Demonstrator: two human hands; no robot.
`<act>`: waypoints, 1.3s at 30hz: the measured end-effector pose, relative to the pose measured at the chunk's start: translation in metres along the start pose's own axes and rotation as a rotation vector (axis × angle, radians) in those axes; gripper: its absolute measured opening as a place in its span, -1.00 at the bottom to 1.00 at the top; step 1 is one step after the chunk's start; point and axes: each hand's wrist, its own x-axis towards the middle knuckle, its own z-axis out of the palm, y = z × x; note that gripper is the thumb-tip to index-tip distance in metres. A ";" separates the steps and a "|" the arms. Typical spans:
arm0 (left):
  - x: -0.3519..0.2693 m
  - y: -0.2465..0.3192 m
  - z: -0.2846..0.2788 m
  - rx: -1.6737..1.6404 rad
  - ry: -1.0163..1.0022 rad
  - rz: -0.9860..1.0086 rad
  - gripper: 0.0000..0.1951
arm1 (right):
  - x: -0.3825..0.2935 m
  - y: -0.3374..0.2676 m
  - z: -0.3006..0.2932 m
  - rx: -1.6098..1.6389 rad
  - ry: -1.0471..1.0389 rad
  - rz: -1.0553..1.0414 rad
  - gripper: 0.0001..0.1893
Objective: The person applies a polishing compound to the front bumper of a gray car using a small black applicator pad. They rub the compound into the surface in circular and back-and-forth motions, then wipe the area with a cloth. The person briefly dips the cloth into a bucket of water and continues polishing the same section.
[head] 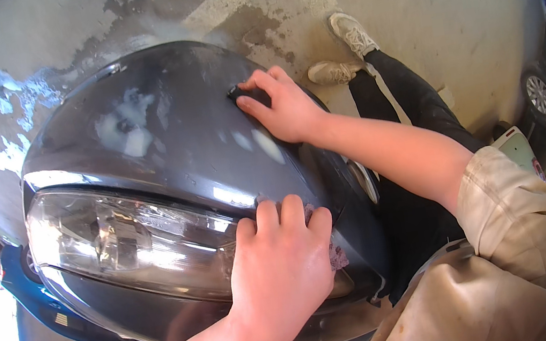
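A dark grey car body panel [177,132] with pale, whitish patches fills the middle, beside a clear headlight [130,239]. My right hand [285,108] pinches a small black block or pad [235,92] between thumb and fingers, at the panel's right side. Lower down, my left hand [282,264] lies with bent fingers over a mottled purple-grey cloth or sponge [338,256], near the headlight's inner end. Parts of the cloth or sponge stick out beyond the fingers. My left thumb is hidden.
Legs in black trousers [408,81] and beige shoes [353,36] are to the right, on a stained concrete floor [252,30]. A blue car [60,308] is at lower left. A dark car's wheel [539,93] and a pale container [513,150] show at far right.
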 end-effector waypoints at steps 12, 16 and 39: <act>0.001 0.001 0.001 0.021 -0.025 -0.013 -0.71 | -0.015 -0.003 -0.004 -0.006 -0.022 -0.025 -0.60; 0.002 0.000 0.001 0.043 -0.046 -0.010 -0.63 | -0.061 -0.013 -0.021 0.014 -0.044 -0.235 -0.58; 0.000 0.001 -0.001 0.022 -0.116 -0.038 -0.63 | -0.059 -0.015 -0.020 0.057 0.032 -0.361 -0.59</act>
